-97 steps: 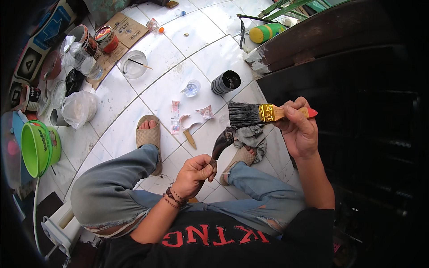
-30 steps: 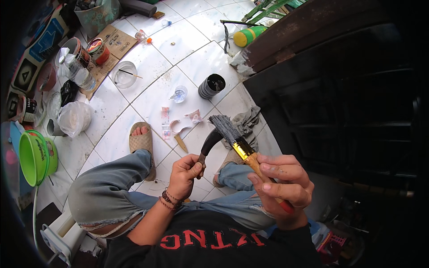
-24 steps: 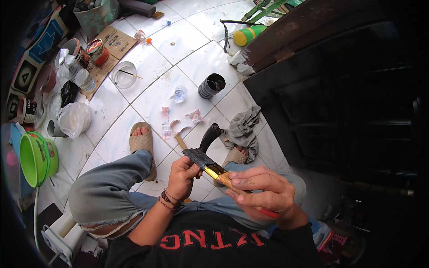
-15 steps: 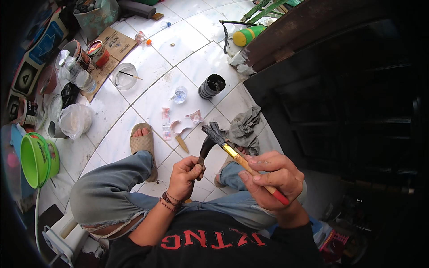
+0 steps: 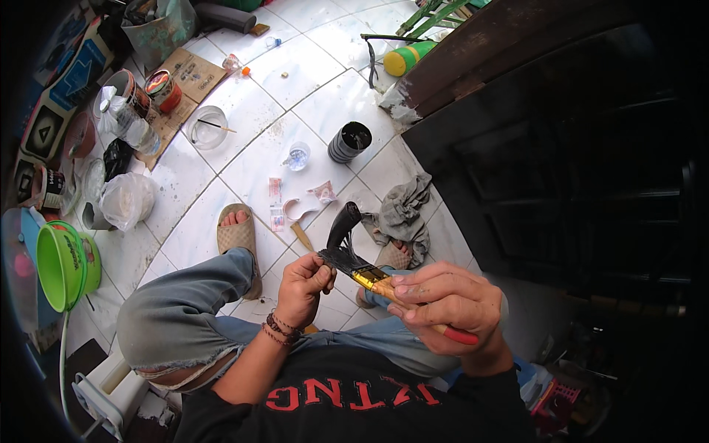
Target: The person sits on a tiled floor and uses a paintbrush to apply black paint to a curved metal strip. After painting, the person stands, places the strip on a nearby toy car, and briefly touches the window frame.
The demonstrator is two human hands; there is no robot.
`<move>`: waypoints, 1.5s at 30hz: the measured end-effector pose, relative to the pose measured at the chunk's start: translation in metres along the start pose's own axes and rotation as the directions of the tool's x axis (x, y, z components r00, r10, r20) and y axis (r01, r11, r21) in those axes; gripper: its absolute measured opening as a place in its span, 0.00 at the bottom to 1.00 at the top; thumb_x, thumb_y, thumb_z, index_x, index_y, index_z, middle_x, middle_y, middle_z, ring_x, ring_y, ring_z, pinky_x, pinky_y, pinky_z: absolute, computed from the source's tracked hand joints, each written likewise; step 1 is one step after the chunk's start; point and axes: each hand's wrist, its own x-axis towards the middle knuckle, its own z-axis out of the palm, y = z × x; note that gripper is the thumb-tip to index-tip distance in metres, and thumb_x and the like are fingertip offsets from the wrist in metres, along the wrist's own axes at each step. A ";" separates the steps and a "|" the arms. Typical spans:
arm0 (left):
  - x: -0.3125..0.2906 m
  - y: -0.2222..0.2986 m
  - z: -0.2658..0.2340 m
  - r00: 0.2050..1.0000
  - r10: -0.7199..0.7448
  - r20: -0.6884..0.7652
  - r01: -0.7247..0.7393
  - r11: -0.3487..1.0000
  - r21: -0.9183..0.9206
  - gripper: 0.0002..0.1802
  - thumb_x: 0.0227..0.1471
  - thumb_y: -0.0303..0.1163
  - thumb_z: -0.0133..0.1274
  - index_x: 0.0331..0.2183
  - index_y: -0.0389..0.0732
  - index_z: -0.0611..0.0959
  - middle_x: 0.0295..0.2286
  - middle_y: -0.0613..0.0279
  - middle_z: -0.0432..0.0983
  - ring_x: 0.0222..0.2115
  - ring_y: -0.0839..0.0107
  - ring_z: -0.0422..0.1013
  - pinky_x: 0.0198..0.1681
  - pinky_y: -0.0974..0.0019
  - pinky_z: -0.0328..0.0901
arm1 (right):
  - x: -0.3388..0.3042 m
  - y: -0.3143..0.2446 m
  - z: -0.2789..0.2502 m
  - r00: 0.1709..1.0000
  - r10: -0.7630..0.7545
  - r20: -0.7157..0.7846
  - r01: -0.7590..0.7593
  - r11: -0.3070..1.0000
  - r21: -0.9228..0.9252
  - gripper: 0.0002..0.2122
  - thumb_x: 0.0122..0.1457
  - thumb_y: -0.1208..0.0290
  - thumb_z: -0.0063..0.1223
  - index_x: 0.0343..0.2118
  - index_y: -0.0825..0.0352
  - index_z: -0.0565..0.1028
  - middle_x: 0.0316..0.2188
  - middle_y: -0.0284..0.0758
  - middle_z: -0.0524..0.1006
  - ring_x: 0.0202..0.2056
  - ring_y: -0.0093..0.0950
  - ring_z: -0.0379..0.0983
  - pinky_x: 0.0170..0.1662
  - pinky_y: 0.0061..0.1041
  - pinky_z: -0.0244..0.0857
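Note:
My left hand (image 5: 304,284) is closed around the thin end of a curved, glossy black piece (image 5: 343,223) that looks like a hooked handle. Its thicker end points up and away from me; I cannot make out exactly what it is. In my right hand (image 5: 450,306) is a paintbrush (image 5: 380,284) with a wooden handle, red tip, gold ferrule and black bristles. The bristles lie against the black piece just above my left fingers. Beyond both hands stands a ridged black cup (image 5: 350,143) with dark, wet-looking stuff inside.
A grey rag (image 5: 405,214) lies by my right foot. On the tiles are a clear plastic cup (image 5: 298,156), torn wrappers (image 5: 323,192), a wooden stick (image 5: 300,236) and a clear bowl (image 5: 210,118). A green bucket (image 5: 66,266) stands left; a dark panelled door (image 5: 561,170) borders the right.
The brush has shifted left and down, its bristles now lower on the black piece, near my left fingers. The black piece has tipped more upright.

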 end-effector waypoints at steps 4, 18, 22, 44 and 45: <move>-0.002 0.005 0.006 1.000 -0.024 -0.002 0.024 0.999 0.045 0.08 0.53 0.31 0.52 0.31 0.35 0.75 0.24 0.66 0.70 0.23 0.78 0.63 0.27 0.75 0.57 | -0.002 -0.011 -0.009 0.957 -0.093 -0.275 0.062 0.991 -0.119 0.14 0.36 0.88 0.65 0.24 0.65 0.72 0.31 0.36 0.77 0.34 0.35 0.77 0.34 0.26 0.75; -0.004 0.003 0.008 1.000 -0.007 0.029 0.005 0.998 0.062 0.08 0.53 0.32 0.53 0.31 0.36 0.75 0.23 0.66 0.69 0.23 0.77 0.63 0.27 0.75 0.57 | 0.002 -0.006 -0.005 0.964 -0.103 -0.245 0.067 0.986 -0.151 0.13 0.36 0.88 0.64 0.24 0.66 0.73 0.29 0.36 0.76 0.34 0.35 0.76 0.37 0.30 0.75; -0.004 0.002 0.004 1.000 0.016 -0.010 -0.015 0.997 0.075 0.07 0.53 0.29 0.52 0.32 0.35 0.76 0.24 0.67 0.71 0.22 0.79 0.64 0.27 0.76 0.58 | -0.001 -0.009 0.004 0.993 -0.073 -0.094 0.069 0.996 -0.052 0.11 0.37 0.88 0.62 0.24 0.68 0.74 0.28 0.38 0.76 0.35 0.36 0.76 0.36 0.29 0.73; -0.008 0.001 0.002 0.996 0.032 -0.082 -0.011 0.971 0.241 0.06 0.54 0.28 0.51 0.31 0.34 0.78 0.21 0.69 0.70 0.21 0.82 0.62 0.25 0.77 0.57 | -0.002 -0.002 0.016 0.989 -0.135 -0.060 0.108 0.939 -0.327 0.12 0.36 0.88 0.63 0.24 0.68 0.74 0.30 0.37 0.75 0.33 0.35 0.75 0.34 0.30 0.73; -0.007 0.001 0.002 0.995 0.048 -0.091 -0.025 0.970 0.241 0.06 0.54 0.28 0.51 0.31 0.34 0.78 0.21 0.69 0.70 0.21 0.82 0.62 0.25 0.77 0.57 | -0.001 -0.003 0.013 0.985 -0.142 -0.103 0.106 0.950 -0.293 0.12 0.36 0.88 0.62 0.25 0.68 0.74 0.30 0.37 0.75 0.33 0.35 0.75 0.34 0.30 0.73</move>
